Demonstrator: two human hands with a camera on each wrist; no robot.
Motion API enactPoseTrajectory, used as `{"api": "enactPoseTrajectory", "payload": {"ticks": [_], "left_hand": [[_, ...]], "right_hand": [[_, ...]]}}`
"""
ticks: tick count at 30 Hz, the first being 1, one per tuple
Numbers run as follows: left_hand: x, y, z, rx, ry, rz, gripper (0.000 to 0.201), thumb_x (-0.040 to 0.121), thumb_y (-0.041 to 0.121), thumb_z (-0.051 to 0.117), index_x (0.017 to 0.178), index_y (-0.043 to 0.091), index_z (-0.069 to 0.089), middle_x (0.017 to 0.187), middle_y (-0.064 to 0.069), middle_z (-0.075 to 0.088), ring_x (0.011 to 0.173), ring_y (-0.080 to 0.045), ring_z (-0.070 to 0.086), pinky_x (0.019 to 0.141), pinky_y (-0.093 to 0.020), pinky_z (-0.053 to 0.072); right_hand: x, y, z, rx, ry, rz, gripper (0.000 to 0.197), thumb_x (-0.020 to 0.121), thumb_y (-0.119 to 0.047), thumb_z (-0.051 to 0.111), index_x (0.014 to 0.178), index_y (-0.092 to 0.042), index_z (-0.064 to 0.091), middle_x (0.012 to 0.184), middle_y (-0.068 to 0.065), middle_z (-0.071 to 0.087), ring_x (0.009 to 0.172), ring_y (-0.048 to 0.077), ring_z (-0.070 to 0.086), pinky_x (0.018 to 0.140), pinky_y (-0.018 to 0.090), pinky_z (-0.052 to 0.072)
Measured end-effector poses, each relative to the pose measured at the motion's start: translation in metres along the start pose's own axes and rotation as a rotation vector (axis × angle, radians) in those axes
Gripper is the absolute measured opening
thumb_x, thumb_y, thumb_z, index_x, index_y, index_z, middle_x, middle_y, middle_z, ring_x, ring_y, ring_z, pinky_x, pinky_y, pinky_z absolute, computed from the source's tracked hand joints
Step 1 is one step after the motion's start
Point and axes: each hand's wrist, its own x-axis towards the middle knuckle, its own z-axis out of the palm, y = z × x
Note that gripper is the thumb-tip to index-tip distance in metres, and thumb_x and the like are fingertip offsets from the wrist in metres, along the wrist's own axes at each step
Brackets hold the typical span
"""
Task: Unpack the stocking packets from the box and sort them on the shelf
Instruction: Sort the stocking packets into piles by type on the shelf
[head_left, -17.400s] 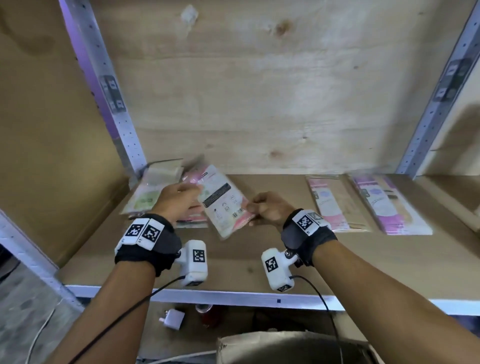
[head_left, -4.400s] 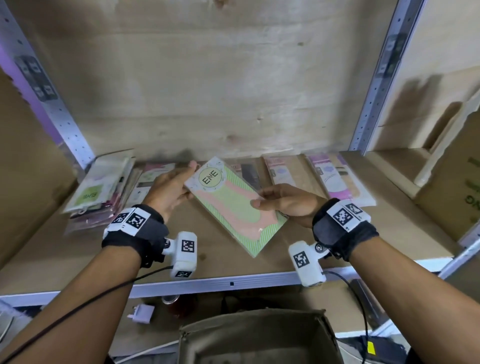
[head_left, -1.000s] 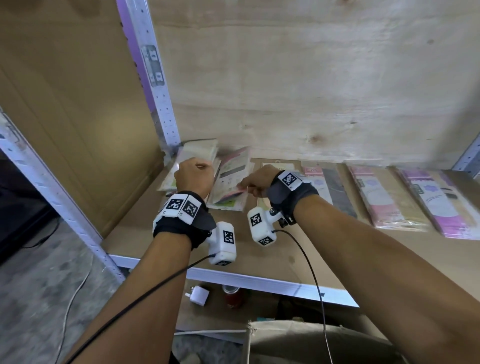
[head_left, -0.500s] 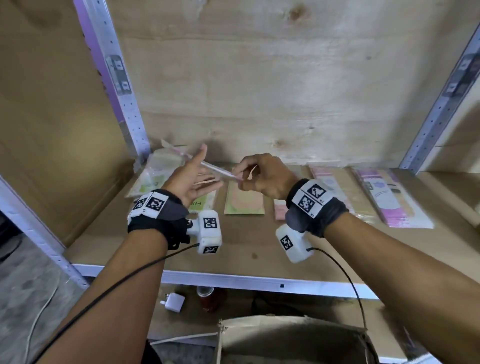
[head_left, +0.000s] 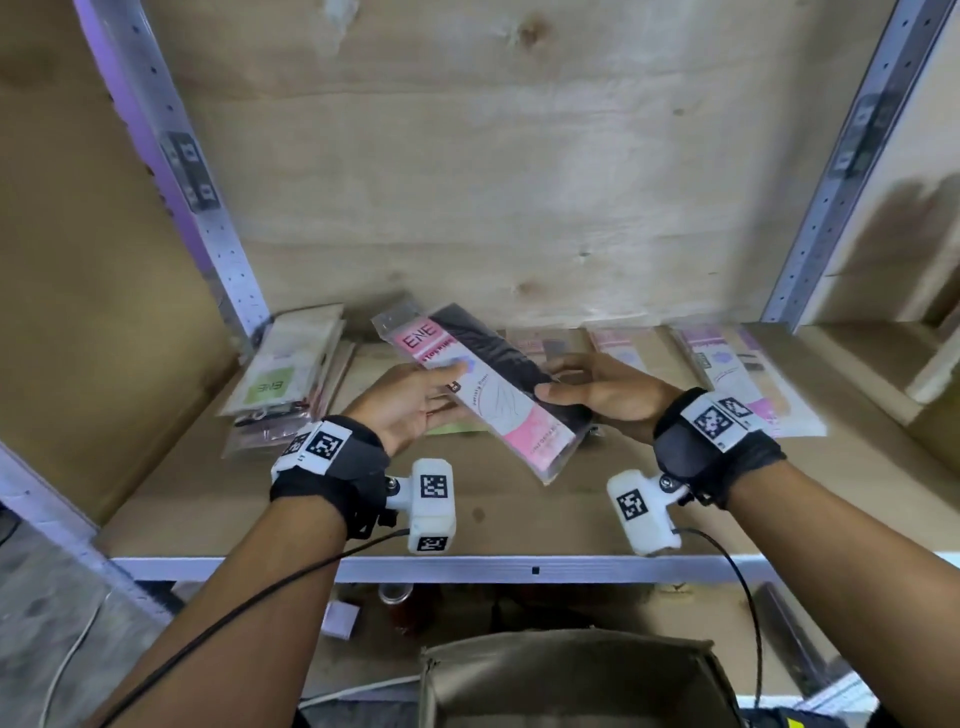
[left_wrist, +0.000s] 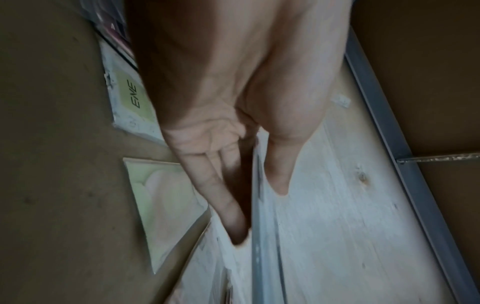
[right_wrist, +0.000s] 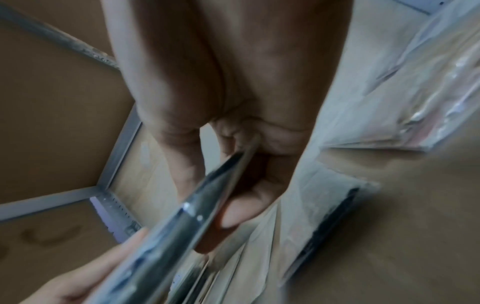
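A pink and black stocking packet (head_left: 483, 395) marked ENE hangs face up over the middle of the shelf (head_left: 519, 509), held at both ends. My left hand (head_left: 436, 395) pinches its left edge, thumb on top and fingers underneath. My right hand (head_left: 571, 384) grips its right edge the same way. The left wrist view shows the packet edge (left_wrist: 257, 205) between thumb and fingers (left_wrist: 223, 197). In the right wrist view the packet (right_wrist: 207, 195) runs between my thumb and fingers (right_wrist: 241, 209). The open cardboard box (head_left: 571, 675) stands below the shelf front.
A stack of packets (head_left: 285, 374) with a green ENE label on top lies at the shelf's left end. A green packet (left_wrist: 166, 197) lies flat beneath my hands. Pink packets (head_left: 623, 353) and purple packets (head_left: 737, 379) lie in rows to the right. Metal uprights (head_left: 218, 234) frame the bay.
The packet, edge-on between my hands half a second ago, is now turned face up and held lower, over the shelf's middle. My left hand has gone from spread fingers to a pinch on it.
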Motion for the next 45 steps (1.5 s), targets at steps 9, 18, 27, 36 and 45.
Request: {"api": "enactPoseTrajectory", "payload": {"ticks": [9, 18, 27, 36, 45], "left_hand": [[0.016, 0.0, -0.011, 0.237, 0.456, 0.163, 0.027, 0.092, 0.05, 0.063, 0.093, 0.023, 0.069, 0.098, -0.009, 0.077, 0.087, -0.024, 0.07, 0.084, -0.039, 0.052], [0.022, -0.002, -0.016, 0.518, 0.388, 0.213, 0.028, 0.098, 0.032, 0.058, 0.098, 0.008, 0.073, 0.095, -0.015, 0.076, 0.087, -0.03, 0.072, 0.089, -0.043, 0.055], [0.024, -0.004, -0.023, 0.562, 0.334, 0.114, 0.029, 0.092, 0.026, 0.048, 0.067, 0.018, 0.06, 0.053, 0.006, 0.058, 0.056, -0.017, 0.052, 0.053, -0.027, 0.04], [0.019, -0.002, -0.008, 0.505, 0.406, 0.185, 0.047, 0.098, 0.056, 0.047, 0.062, 0.027, 0.045, 0.04, 0.007, 0.056, 0.045, -0.013, 0.065, 0.037, -0.013, 0.038], [0.016, 0.004, 0.002, 0.112, 0.251, 0.017, 0.028, 0.099, 0.043, 0.056, 0.106, 0.019, 0.069, 0.063, 0.002, 0.054, 0.045, -0.012, 0.042, 0.044, -0.025, 0.024]], "right_hand": [[-0.009, 0.013, -0.031, -0.041, -0.057, 0.061, 0.031, 0.093, -0.007, 0.062, 0.124, -0.005, 0.061, 0.119, 0.018, 0.069, 0.102, 0.033, 0.067, 0.09, 0.041, 0.055], [-0.016, 0.017, -0.044, -0.104, -0.18, 0.017, 0.024, 0.095, -0.009, 0.06, 0.119, -0.005, 0.062, 0.12, 0.021, 0.067, 0.107, 0.035, 0.066, 0.096, 0.044, 0.052], [-0.018, 0.022, -0.052, -0.221, -0.175, 0.018, 0.018, 0.093, -0.017, 0.066, 0.105, -0.029, 0.071, 0.111, 0.001, 0.073, 0.105, 0.02, 0.067, 0.102, 0.035, 0.049], [-0.022, 0.024, -0.053, -0.197, -0.109, 0.067, 0.021, 0.071, -0.036, 0.08, 0.083, -0.02, 0.074, 0.086, 0.006, 0.075, 0.076, 0.019, 0.065, 0.061, 0.022, 0.05], [-0.022, 0.03, -0.064, -0.132, -0.095, 0.009, 0.042, 0.075, -0.031, 0.078, 0.101, 0.001, 0.068, 0.107, 0.024, 0.067, 0.098, 0.033, 0.061, 0.106, 0.056, 0.039]]}}
